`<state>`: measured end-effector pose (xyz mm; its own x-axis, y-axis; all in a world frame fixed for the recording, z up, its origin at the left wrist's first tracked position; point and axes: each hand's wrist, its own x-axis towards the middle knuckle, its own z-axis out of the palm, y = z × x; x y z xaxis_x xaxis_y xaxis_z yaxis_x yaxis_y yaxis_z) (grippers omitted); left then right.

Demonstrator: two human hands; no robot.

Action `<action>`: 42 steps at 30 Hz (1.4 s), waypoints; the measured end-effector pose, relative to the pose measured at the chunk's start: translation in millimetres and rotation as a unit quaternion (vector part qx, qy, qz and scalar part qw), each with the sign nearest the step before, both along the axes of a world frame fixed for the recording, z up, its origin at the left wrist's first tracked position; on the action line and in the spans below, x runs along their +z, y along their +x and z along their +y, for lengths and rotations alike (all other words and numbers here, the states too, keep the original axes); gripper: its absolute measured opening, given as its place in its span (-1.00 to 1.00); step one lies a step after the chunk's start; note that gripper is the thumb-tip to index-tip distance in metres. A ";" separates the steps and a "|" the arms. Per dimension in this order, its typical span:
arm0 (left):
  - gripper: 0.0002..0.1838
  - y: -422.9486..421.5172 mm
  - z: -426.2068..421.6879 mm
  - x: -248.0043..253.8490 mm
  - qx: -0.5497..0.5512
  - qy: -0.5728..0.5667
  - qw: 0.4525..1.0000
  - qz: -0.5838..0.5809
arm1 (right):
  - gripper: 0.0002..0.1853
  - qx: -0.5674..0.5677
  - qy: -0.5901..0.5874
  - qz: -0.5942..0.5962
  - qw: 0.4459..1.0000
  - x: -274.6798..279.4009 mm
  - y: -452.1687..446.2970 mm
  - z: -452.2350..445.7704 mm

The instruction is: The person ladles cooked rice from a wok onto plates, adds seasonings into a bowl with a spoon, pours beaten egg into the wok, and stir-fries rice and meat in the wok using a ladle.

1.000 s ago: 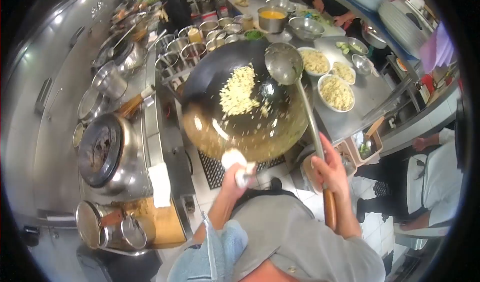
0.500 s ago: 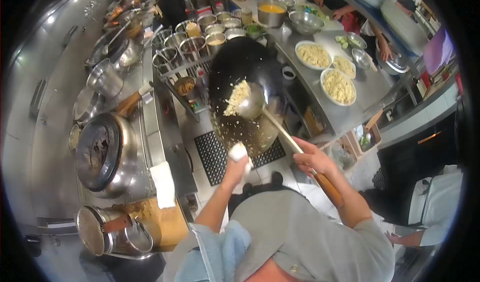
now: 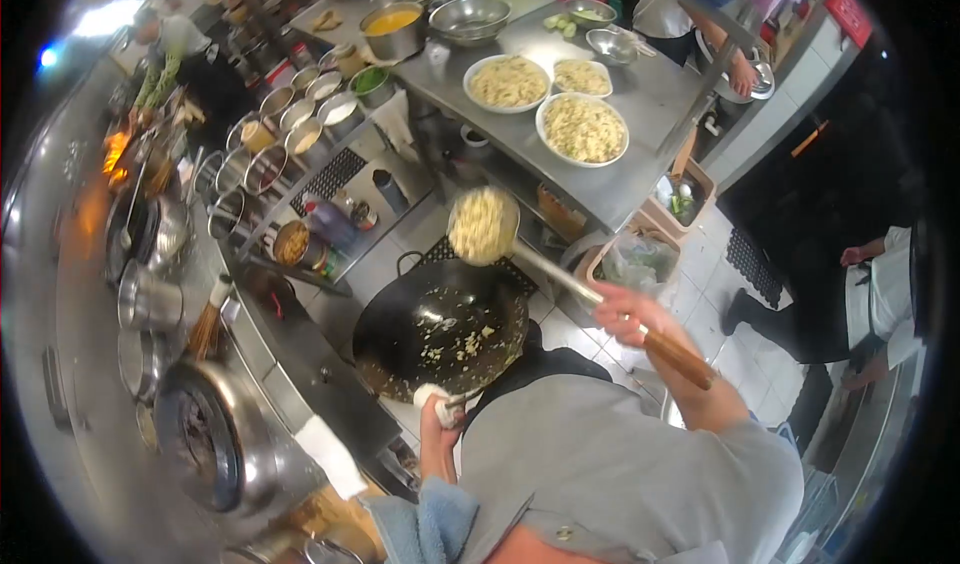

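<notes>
My right hand [image 3: 636, 316] is wrapped around the long handle of a ladle [image 3: 558, 275], with its wooden end running back along my forearm. The ladle's bowl is heaped with yellowish fried rice [image 3: 482, 228] and hangs beyond the wok, short of the steel counter. Low in front of my body, my left hand [image 3: 436, 434] grips the handle of a black wok [image 3: 395, 316] through a folded white cloth [image 3: 432, 395]. Scattered rice and bits cling to the wok's inside. Two large white bowls [image 3: 541, 124] [image 3: 468, 84] and a smaller white dish [image 3: 609, 86] hold similar rice on the counter.
The steel counter [image 3: 660, 94] also bears a pot of orange liquid [image 3: 392, 32] and metal bowls [image 3: 470, 21]. Ingredient containers [image 3: 265, 169] line a rack at left, beside the stove [image 3: 255, 339]. Bins [image 3: 640, 254] stand below the counter. Another person [image 3: 865, 284] is at right; others work farther off.
The wok has come down nearer my body from its steep tilt. The ladle, now full of rice, has lifted out of it towards the counter. My view has turned right.
</notes>
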<state>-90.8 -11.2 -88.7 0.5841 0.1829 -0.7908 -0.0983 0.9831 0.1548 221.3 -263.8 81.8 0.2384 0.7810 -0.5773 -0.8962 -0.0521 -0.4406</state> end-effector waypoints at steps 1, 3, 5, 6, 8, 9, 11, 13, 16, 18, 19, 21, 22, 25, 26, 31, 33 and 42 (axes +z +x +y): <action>-0.89 -1.4 2.9 4.0 0.003 -0.001 1.000 -0.002 | -0.23 -0.008 0.029 -0.057 0.998 9.2 18.9 7.3; -0.86 0.4 12.3 13.3 0.000 0.017 1.000 -0.011 | -0.25 -0.005 -0.044 -0.211 0.976 35.2 57.2 25.2; -0.84 4.1 17.8 24.6 -0.008 0.051 0.998 -0.025 | -0.24 -0.005 -0.060 -0.338 0.939 52.7 89.9 48.4; -0.82 14.4 18.5 40.8 -0.006 0.074 0.997 0.002 | -0.25 -0.015 -0.086 -0.384 0.919 52.4 104.0 59.0; -0.81 24.5 21.5 50.0 0.006 0.095 0.995 0.019 | -0.28 -0.035 -0.133 -0.473 0.870 38.1 129.5 81.3; -0.80 25.9 23.1 49.5 0.011 0.092 0.996 0.016 | -0.28 -0.053 -0.167 -0.554 0.814 23.0 138.7 91.8; -0.78 29.9 26.8 44.0 0.018 0.086 0.996 0.006 | -0.30 -0.090 -0.217 -0.677 0.697 -15.3 157.5 113.9; -0.77 37.7 25.2 54.4 0.027 0.084 0.996 0.012 | -0.31 -0.126 -0.251 -0.744 0.607 -49.6 168.6 131.6; -0.77 49.7 19.5 71.2 0.039 0.096 0.994 0.023 | -0.31 -0.146 -0.261 -0.744 0.598 -61.6 171.8 145.2; -0.77 57.7 14.4 87.0 0.050 0.108 0.992 0.038 | -0.31 -0.099 -0.287 -0.690 0.657 -55.5 177.5 144.1; -0.75 60.1 11.5 94.5 0.064 0.106 0.992 0.032 | -0.31 -0.109 -0.273 -0.694 0.657 -55.8 180.7 143.4; -0.74 66.0 10.7 104.1 0.066 0.105 0.992 0.039 | -0.31 -0.128 -0.247 -0.704 0.653 -55.6 189.1 137.7; -0.73 70.3 8.6 109.2 0.068 0.104 0.991 0.042 | -0.31 -0.134 -0.215 -0.691 0.677 -53.0 192.5 133.1; -0.74 83.2 6.5 121.5 0.086 0.126 0.988 0.037 | -0.30 -0.141 -0.149 -0.654 0.728 -46.0 196.8 121.1; -0.75 86.6 8.6 125.6 0.088 0.135 0.986 0.031 | -0.29 -0.133 -0.152 -0.648 0.734 -46.5 198.2 117.8; -0.80 125.9 22.9 156.5 0.079 0.225 0.971 0.033 | -0.32 -0.141 -0.139 -0.639 0.744 -26.5 209.6 120.8; -0.78 138.0 36.2 148.2 0.070 0.275 0.958 0.031 | -0.32 -0.068 -0.137 -0.518 0.842 17.7 207.4 113.3; -0.72 284.8 140.1 152.4 0.022 0.396 0.914 -0.088 | -0.32 0.142 -0.062 -0.774 0.614 38.3 218.0 247.3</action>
<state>193.9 128.9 63.7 0.6683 0.6830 -0.2946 -0.2270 0.5644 0.7937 439.2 -16.5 120.0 0.4406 0.8909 0.1100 0.6443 -0.2286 -0.7298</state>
